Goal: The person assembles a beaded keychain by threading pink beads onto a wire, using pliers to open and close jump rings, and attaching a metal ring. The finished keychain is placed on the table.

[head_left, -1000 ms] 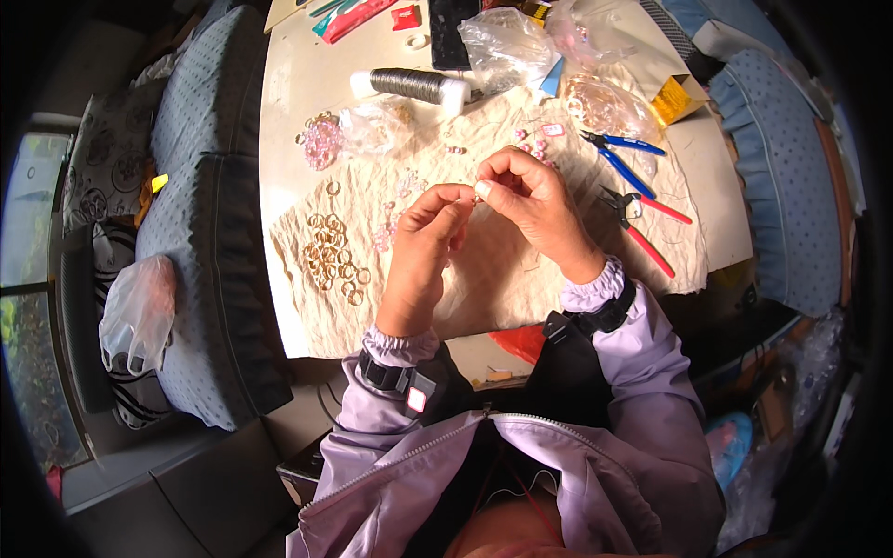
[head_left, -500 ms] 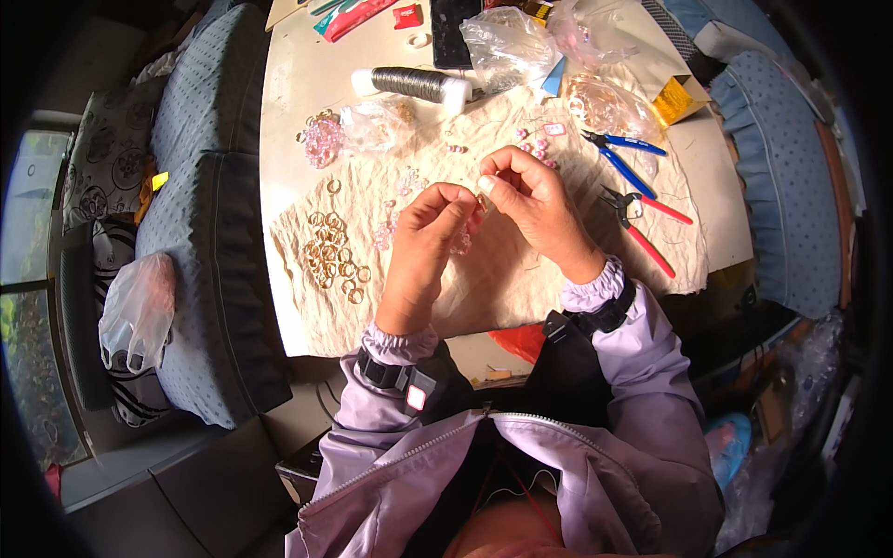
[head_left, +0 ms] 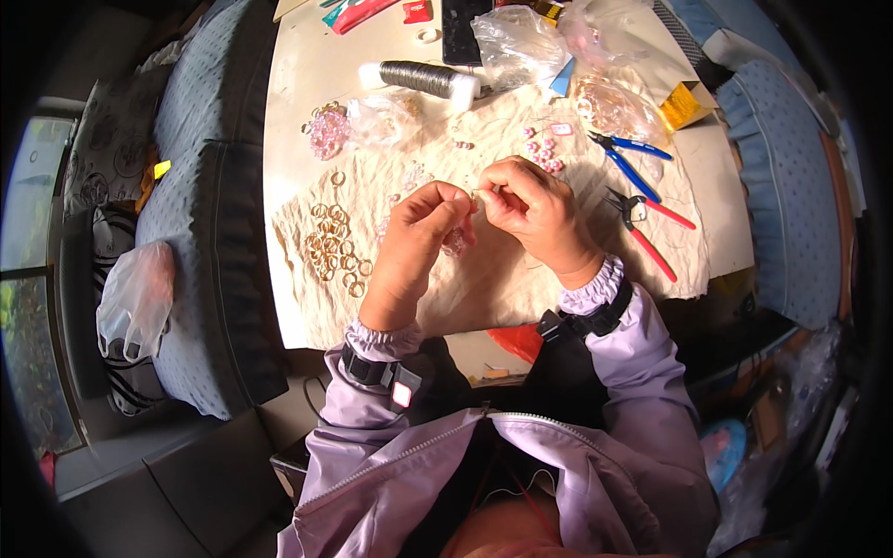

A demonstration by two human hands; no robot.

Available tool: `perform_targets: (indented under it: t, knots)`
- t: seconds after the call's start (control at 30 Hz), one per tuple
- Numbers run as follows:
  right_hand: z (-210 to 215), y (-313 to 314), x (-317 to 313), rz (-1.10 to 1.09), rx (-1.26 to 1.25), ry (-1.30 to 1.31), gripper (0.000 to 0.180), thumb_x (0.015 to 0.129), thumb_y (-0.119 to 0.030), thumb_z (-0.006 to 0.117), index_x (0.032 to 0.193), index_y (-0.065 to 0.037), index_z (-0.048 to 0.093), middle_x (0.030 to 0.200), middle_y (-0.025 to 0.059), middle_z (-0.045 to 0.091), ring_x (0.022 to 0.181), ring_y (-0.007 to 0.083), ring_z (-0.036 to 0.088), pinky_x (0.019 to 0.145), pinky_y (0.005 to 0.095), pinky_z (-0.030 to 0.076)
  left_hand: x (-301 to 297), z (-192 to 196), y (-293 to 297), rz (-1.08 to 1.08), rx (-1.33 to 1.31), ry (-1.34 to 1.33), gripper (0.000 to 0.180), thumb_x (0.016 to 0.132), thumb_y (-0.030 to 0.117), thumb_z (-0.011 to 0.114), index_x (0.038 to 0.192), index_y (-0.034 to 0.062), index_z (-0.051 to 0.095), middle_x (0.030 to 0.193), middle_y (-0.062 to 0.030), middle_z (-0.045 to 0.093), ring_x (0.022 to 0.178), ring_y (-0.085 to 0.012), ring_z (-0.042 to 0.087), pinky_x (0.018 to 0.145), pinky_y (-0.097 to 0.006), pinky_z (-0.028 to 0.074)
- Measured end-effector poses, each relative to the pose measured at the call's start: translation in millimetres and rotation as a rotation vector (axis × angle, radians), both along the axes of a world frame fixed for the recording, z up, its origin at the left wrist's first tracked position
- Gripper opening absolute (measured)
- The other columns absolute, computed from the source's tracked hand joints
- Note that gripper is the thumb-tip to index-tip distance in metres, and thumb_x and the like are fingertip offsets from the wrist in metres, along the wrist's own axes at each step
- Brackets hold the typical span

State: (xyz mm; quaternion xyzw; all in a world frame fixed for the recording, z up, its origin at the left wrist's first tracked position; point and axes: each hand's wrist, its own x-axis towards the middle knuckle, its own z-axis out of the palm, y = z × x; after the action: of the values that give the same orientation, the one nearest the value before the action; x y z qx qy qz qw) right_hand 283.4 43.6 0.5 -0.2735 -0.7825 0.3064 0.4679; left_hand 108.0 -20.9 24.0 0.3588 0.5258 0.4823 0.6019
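Note:
My left hand (head_left: pixel 419 237) and my right hand (head_left: pixel 533 212) meet fingertip to fingertip above a crumpled cream cloth (head_left: pixel 484 279) on a white table (head_left: pixel 307 74). Between the fingers I pinch a small beaded piece (head_left: pixel 458 242) of pale pink beads that hangs just below my left fingers. Its fine detail is too small to make out. A cluster of gold rings (head_left: pixel 335 246) lies on the cloth to the left of my left hand. Loose pink beads (head_left: pixel 541 153) sit just beyond my right hand.
Blue-handled pliers (head_left: pixel 633 158) and red-handled pliers (head_left: pixel 646 228) lie right of my hands. A spool of dark wire (head_left: pixel 423 79) and several clear plastic bags (head_left: pixel 521 42) sit at the far side. Blue cushioned seats (head_left: pixel 200 186) flank the table.
Both hands stay together over the cloth with only small finger movements on the beaded piece.

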Motion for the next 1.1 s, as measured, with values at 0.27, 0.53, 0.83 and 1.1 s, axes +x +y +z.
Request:
perform_targets:
  t: [0.27, 0.53, 0.83, 1.1]
  knots:
    - [3, -2, 1, -0.007, 0.308, -0.269, 0.022, 0.084, -0.005, 0.068, 0.103, -0.006, 0.057, 0.094, 0.0079, 0.059, 0.082, 0.0263, 0.068, 0.069, 0.0364, 0.058, 3, 4, -11, -0.039, 0.166, 0.465, 0.01, 0.101, 0.009, 0.058, 0.103, -0.0006, 0.061, 0.087, -0.0003, 0.06, 0.076, -0.0057, 0.053, 0.068, -0.022, 0.046]
    - [8, -5, 1, 0.025, 0.392, -0.327, 0.019, 0.083, -0.004, 0.065, 0.1, -0.005, 0.057, 0.089, 0.0082, 0.059, 0.08, 0.025, 0.066, 0.068, 0.036, 0.056, 4, -1, -9, 0.003, 0.259, 0.572, 0.006, 0.095, 0.005, 0.063, 0.095, -0.0009, 0.061, 0.077, -0.0012, 0.061, 0.067, -0.0059, 0.052, 0.061, -0.023, 0.044]
    - [-1, -2, -5, 0.192, -0.497, 0.185, 0.008, 0.092, -0.006, 0.069, 0.095, -0.002, 0.063, 0.081, -0.0022, 0.057, 0.07, 0.0038, 0.049, 0.061, 0.0217, 0.042, 10, -2, -7, 0.098, 0.195, 0.176, 0.007, 0.1, 0.008, 0.06, 0.096, 0.0036, 0.062, 0.079, 0.0033, 0.059, 0.068, -0.0046, 0.052, 0.062, -0.022, 0.043]
    - [-1, -1, 0, 0.199, -0.378, 0.086, 0.006, 0.095, -0.006, 0.066, 0.096, -0.003, 0.06, 0.088, -0.0028, 0.056, 0.072, 0.0042, 0.046, 0.064, 0.022, 0.04, -6, 4, -10, -0.063, -0.049, -0.176, 0.014, 0.103, 0.015, 0.054, 0.105, 0.0037, 0.062, 0.086, -0.0033, 0.062, 0.074, -0.0109, 0.058, 0.066, -0.028, 0.049]
